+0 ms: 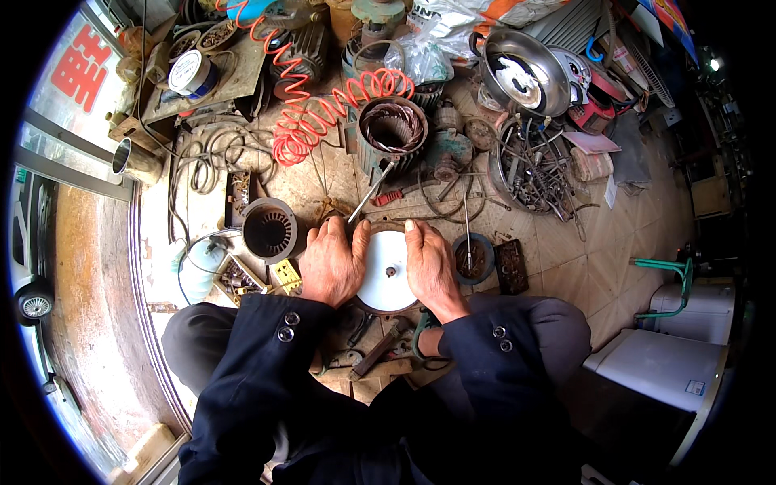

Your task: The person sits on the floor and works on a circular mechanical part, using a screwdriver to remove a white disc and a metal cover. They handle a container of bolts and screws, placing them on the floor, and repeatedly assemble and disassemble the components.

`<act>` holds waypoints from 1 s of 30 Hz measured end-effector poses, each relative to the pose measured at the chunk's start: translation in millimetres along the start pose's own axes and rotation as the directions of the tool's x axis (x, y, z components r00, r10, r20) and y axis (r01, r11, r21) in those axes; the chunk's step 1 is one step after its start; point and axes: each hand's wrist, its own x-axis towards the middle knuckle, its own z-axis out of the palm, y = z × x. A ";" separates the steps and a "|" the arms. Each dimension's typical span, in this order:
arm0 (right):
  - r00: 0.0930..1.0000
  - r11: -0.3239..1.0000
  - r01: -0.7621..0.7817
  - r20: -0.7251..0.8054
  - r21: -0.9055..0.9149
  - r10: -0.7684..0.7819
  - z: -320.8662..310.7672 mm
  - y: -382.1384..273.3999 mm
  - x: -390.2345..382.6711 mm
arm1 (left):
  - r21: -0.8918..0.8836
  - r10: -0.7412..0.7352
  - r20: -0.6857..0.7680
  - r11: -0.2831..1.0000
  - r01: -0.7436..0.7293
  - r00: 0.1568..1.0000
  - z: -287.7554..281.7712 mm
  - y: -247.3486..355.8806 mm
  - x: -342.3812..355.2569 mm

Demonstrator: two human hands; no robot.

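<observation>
A round white disc (386, 287) with a small centre hole lies in a rusty round rim between my knees. My left hand (335, 263) grips its left side, fingers curled at the far edge, and my right hand (430, 267) grips its right side with the thumb along the face. A metal rod (374, 188) slants from behind the disc toward a finned motor housing (374, 151) with copper windings. A hollow slotted cylinder (257, 228) stands left of my left hand. A dark round dish (475, 273) with a thin rod in it sits right of my right hand.
Red coiled hose (289, 141), black cables (206, 162), a bowl of scrap parts (537, 174) and a steel pot (551, 77) crowd the far floor. A yellow power strip (287, 275) is at left, beside a glass door (73, 145). A white appliance (647, 364) stands right.
</observation>
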 end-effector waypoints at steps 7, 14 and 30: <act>1.000 1.000 0.017 -0.004 0.020 -0.017 -1.7 -3.5 1.8 | -0.023 0.066 -0.085 0.997 -0.068 0.994 5.2 -1.7 0.0; 0.975 0.908 0.143 -0.100 -0.393 -0.197 18.6 13.4 -2.8 | 0.126 0.174 -0.141 0.980 -0.157 0.975 14.7 -5.8 -0.7; 0.991 0.983 0.116 -0.044 -0.144 -0.123 -52.6 -5.6 -34.1 | -0.766 -0.197 -0.148 0.642 0.014 0.969 -108.3 -59.8 -3.0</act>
